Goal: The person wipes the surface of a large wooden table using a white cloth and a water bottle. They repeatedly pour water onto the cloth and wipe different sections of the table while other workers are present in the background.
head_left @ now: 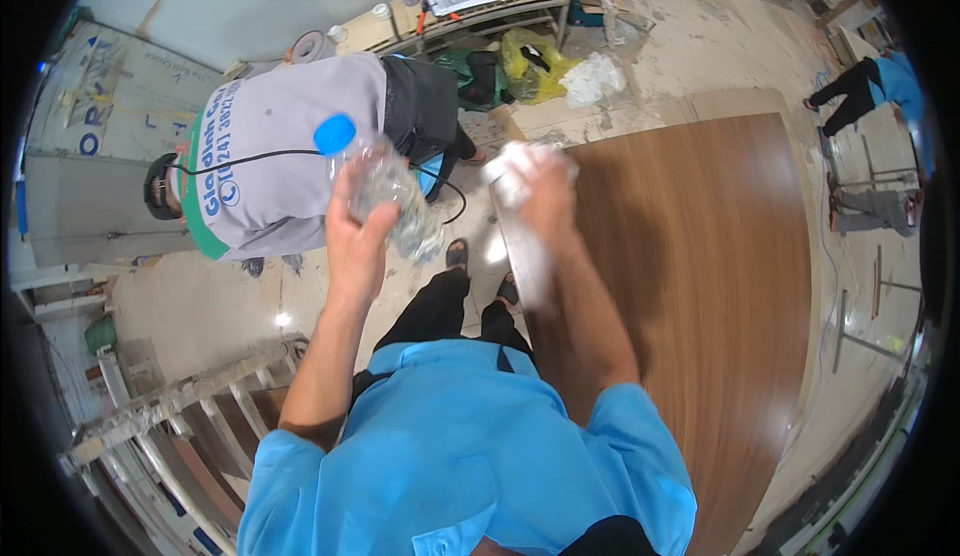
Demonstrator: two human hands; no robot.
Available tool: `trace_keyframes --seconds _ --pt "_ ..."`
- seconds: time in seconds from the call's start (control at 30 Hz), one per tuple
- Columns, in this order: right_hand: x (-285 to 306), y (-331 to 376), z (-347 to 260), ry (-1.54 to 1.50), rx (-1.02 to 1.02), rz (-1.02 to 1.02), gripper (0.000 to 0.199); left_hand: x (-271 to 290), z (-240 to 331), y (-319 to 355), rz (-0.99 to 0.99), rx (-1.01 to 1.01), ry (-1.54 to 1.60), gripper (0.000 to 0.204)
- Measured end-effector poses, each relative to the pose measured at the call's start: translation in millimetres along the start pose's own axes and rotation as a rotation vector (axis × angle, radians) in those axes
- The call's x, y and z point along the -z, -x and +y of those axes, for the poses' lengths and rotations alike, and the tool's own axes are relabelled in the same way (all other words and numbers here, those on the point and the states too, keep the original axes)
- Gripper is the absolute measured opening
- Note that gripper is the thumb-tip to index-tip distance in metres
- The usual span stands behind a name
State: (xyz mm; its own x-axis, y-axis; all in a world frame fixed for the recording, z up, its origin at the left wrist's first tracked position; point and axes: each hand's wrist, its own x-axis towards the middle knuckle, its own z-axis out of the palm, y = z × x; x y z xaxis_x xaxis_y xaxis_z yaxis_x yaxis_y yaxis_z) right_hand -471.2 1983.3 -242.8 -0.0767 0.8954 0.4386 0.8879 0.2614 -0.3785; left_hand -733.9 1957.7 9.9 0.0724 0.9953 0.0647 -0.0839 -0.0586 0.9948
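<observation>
My left hand (358,241) is wrapped round a clear plastic bottle (392,196) with a blue cap, held tilted in the air left of the board. The bottle looks partly filled with clear liquid. In my right hand (545,191) is a bunched white cloth (512,172), at the far left corner of a large wood-grain board (700,286). Motion blurs this hand somewhat, and whether the cloth presses on the board's face or its edge I cannot tell. The board stretches along my right side.
A co-worker in a grey shirt (290,116) bends over just beyond the bottle. Behind stands a bench (470,21) with scissors, paper and cans. Yellow and white plastic bags (535,66) lie below it. Metal racks (215,406) stand at left; more people (880,86) are far right.
</observation>
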Motion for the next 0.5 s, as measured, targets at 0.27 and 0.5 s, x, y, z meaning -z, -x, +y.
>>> trace_keyframes --seconds 0.27,0.5 --pt "104 -19 242 0.654 -0.596 0.135 0.047 7 -12 -138 -0.014 0.050 0.350 0.078" --pt "-6 -46 45 0.168 -0.093 -0.133 0.049 6 -52 -199 -0.035 0.115 0.353 0.083"
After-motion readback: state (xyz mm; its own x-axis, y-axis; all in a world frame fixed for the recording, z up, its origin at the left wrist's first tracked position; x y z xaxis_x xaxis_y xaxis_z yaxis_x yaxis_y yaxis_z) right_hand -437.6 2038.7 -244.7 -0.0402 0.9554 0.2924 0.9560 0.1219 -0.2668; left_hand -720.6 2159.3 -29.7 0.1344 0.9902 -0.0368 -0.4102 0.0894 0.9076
